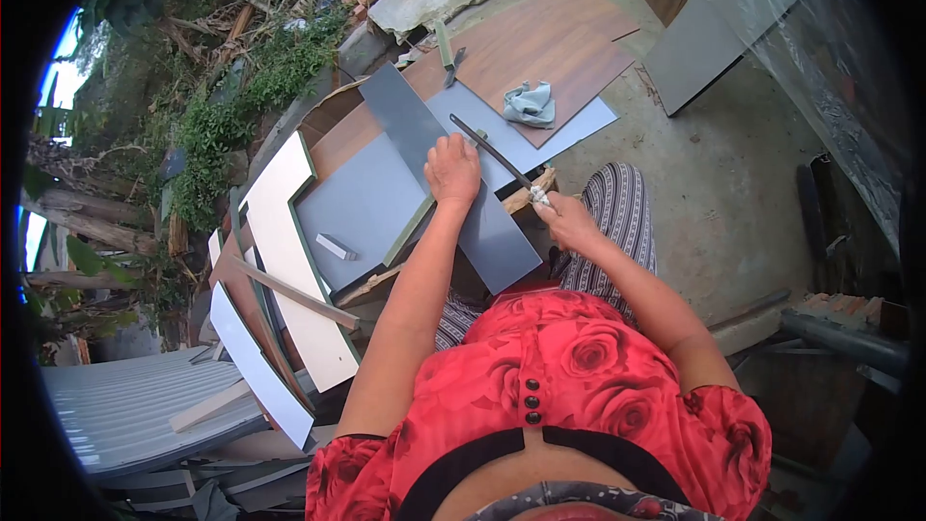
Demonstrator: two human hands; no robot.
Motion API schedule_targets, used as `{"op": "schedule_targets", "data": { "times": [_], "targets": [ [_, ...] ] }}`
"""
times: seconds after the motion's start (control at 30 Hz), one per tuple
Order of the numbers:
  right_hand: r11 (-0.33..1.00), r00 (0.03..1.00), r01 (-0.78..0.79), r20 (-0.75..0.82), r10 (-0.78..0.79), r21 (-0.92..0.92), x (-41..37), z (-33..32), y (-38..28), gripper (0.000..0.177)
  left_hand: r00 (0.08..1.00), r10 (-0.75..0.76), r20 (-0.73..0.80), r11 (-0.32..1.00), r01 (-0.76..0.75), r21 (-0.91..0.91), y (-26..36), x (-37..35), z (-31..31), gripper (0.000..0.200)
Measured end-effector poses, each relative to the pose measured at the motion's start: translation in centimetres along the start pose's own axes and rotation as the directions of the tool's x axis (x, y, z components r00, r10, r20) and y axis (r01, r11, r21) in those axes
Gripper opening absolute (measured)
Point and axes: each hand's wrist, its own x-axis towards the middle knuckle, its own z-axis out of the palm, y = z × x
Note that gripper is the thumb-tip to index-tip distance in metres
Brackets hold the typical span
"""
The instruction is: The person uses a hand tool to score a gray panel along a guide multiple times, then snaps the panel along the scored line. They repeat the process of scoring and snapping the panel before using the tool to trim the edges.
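My left hand [451, 171] is curled closed on top of a long dark grey board [500, 249] lying slantwise before me. A green-edged strip [409, 232] shows on both sides of this hand; whether the fingers grip it is hidden. In my right hand [567, 222] is a long, thin, dark blade [490, 149] with a pale wrapped handle. The blade points up and left, beyond the board's right edge. Wider grey panels [352, 203] lie beneath, with a small pale block [336, 247] on one.
A crumpled grey-blue cloth [530, 104] rests on wood-grain panels [540, 39]. White boards [289, 222] and a wooden slat [294, 293] lie to the left. Plastic sheeting [820, 68] hangs at the right. Corrugated metal [125, 405] stands at lower left.
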Motion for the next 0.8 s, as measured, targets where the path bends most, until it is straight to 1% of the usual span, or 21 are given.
{"op": "schedule_targets", "data": {
  "times": [0.03, 0.07, 0.1, 0.13, 0.2, 0.23, 0.27, 0.33, 0.47, 0.53, 0.57, 0.6, 0.63, 0.67, 0.73, 0.77, 0.8],
  "targets": [
    [0.979, 0.987, -0.117, 0.133, 0.095, 0.169, -0.1, -0.6, -0.5, 0.032, 1.000, 0.000, 0.025, 1.000, 0.000, 0.023, 0.0, 0.1, 0.0, 0.014],
    [0.915, 0.946, -0.251, 0.279, 0.163, 0.316, -0.3, -1.0, -0.7, 0.033, 1.000, 0.008, 0.028, 1.000, -0.008, 0.020, -0.1, 0.3, 0.1, 0.014],
    [0.893, 0.937, -0.263, 0.318, 0.146, 0.365, -0.3, -1.0, -0.3, 0.038, 1.000, 0.011, 0.027, 0.999, -0.012, 0.032, -0.1, 0.3, 0.0, 0.015],
    [0.888, 0.935, -0.276, 0.316, 0.160, 0.369, -0.4, -1.1, 0.1, 0.038, 0.999, 0.014, 0.030, 0.999, -0.015, 0.043, -0.1, 0.1, 0.0, 0.015],
    [0.858, 0.928, -0.258, 0.362, 0.091, 0.445, 0.0, -1.5, 0.7, 0.043, 0.999, 0.030, 0.030, 0.998, -0.031, 0.057, -0.1, -0.1, 0.2, 0.015],
    [0.861, 0.929, -0.246, 0.362, 0.079, 0.445, 0.1, -1.6, 0.8, 0.047, 0.999, 0.033, 0.012, 0.998, -0.033, 0.059, -0.2, 0.0, 0.4, 0.015],
    [0.859, 0.930, -0.247, 0.358, 0.081, 0.448, 0.1, -1.8, 0.8, 0.047, 0.999, 0.034, -0.009, 0.998, -0.033, 0.062, -0.3, 0.0, 0.5, 0.015],
    [0.798, 0.924, -0.275, 0.377, 0.064, 0.536, 0.1, -1.9, 0.9, 0.050, 0.999, 0.040, -0.001, 0.997, -0.040, 0.066, -0.4, 0.0, 0.5, 0.015],
    [0.758, 0.918, -0.300, 0.391, 0.065, 0.579, 0.1, -2.1, 1.4, 0.051, 0.999, 0.048, -0.020, 0.997, -0.046, 0.066, -0.4, 0.0, 0.5, 0.015],
    [0.876, 0.940, -0.229, 0.329, 0.085, 0.426, -0.3, -2.7, -0.3, 0.042, 0.999, 0.047, -0.024, 0.996, -0.046, 0.072, -0.2, 0.1, 0.2, 0.015],
    [0.876, 0.941, -0.224, 0.328, 0.080, 0.427, -0.5, -2.4, -0.3, 0.042, 1.000, 0.031, 0.001, 0.998, -0.031, 0.058, -0.1, 0.1, 0.1, 0.016],
    [0.974, 0.990, 0.065, 0.106, -0.089, 0.215, -0.8, -1.8, -0.1, 0.038, 1.000, 0.016, 0.025, 0.999, -0.017, 0.043, -0.1, 0.1, 0.0, 0.017],
    [0.950, 0.949, 0.303, -0.070, -0.308, -0.068, -1.1, -1.3, 0.0, 0.037, 1.000, 0.016, 0.020, 0.999, -0.017, 0.043, -0.1, 0.1, 0.0, 0.017],
    [0.949, 0.947, 0.308, -0.072, -0.312, -0.069, -1.3, -0.9, 0.1, 0.037, 1.000, 0.016, 0.019, 0.999, -0.016, 0.044, -0.1, 0.1, 0.1, 0.017],
    [0.940, 0.966, 0.239, -0.036, -0.255, -0.244, -1.6, -0.3, -0.5, 0.035, 1.000, 0.014, 0.014, 0.999, -0.015, 0.045, -0.1, 0.1, 0.1, 0.017],
    [0.934, 0.969, 0.230, -0.022, -0.246, -0.275, -1.8, -0.1, -0.8, 0.025, 1.000, 0.019, 0.011, 0.999, -0.019, 0.043, -0.2, 0.1, 0.2, 0.017],
    [0.933, 0.968, 0.234, -0.021, -0.249, -0.275, -2.0, 0.0, -0.8, 0.025, 1.000, 0.022, 0.008, 0.999, -0.022, 0.042, -0.1, 0.1, 0.1, 0.017]
  ]
}}
